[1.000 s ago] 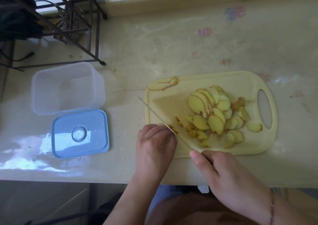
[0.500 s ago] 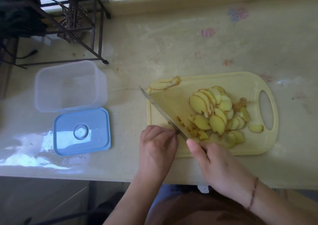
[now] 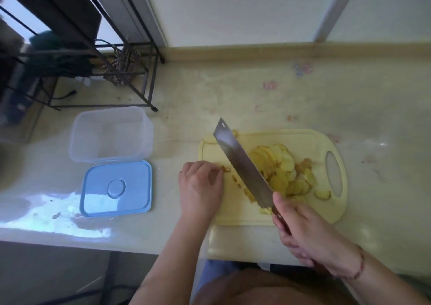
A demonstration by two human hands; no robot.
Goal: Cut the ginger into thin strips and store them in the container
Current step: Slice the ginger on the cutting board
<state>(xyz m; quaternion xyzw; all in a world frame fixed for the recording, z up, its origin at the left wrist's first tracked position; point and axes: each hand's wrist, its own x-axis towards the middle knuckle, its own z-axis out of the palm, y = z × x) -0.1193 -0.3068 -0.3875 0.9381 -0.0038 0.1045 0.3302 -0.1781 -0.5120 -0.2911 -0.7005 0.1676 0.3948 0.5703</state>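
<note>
1. No words or brand names can be read on anything here. There are only faint pink and purple marks [image 3: 302,68] on the surface [image 3: 233,94], too blurry to read.
2. The right hand [image 3: 312,237] has its fingers curled tight around the handle of a big knife [image 3: 242,164]. The first finger lies along the back of the blade near the handle.
3. The flat shiny side of the blade faces up. The blade slants across the yellow cutting board [image 3: 310,139], with its tip over the far left corner of the board.
4. The left hand [image 3: 200,185] sits at the left edge of the board. Its fingers are curled and its fingertips [image 3: 215,173] pinch a small bit of ginger [image 3: 225,169].
5. A few thin ginger strips [image 3: 242,188] lie on the board between the left hand and the blade.
6. A pile of round ginger slices [image 3: 284,164] lies on the right part of the board, partly hidden behind the blade.
7. One ginger slice [image 3: 322,194] lies on its own next to the board's handle hole [image 3: 334,174].
8. The clear container [image 3: 109,134] stands open on the surface, well to the left of the board. No ginger shows inside it.
9. Its blue lid [image 3: 116,189] lies flat just in front of it, on the near side.
10. A black metal rack [image 3: 112,55] stands at the back left.
</note>
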